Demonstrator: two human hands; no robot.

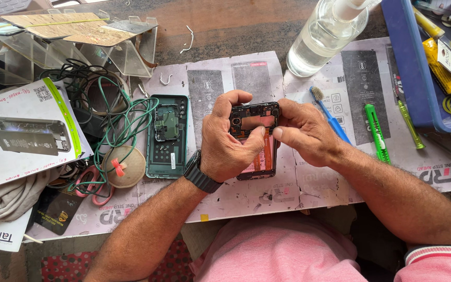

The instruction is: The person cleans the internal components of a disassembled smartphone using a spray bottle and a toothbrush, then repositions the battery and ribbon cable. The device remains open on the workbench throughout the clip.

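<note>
Cluttered bench (246, 203): phone (256, 140) between hands.

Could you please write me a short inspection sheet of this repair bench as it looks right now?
Surface: wooden table covered with printed paper sheets.
Job's things: opened phone, back off, held over the sheets; its green back cover lies to the left.
Clutter: clear spray bottle, blue brush, green cutter, green screwdriver, pink scissors, boxed part.
Hands: left hand and right hand both grip the phone, thumbs pressing its middle.
Cables: green wire tangled with black leads, touching the cover's edge.
Surroundings: blue tray of tools, clear plastic stands.
</note>
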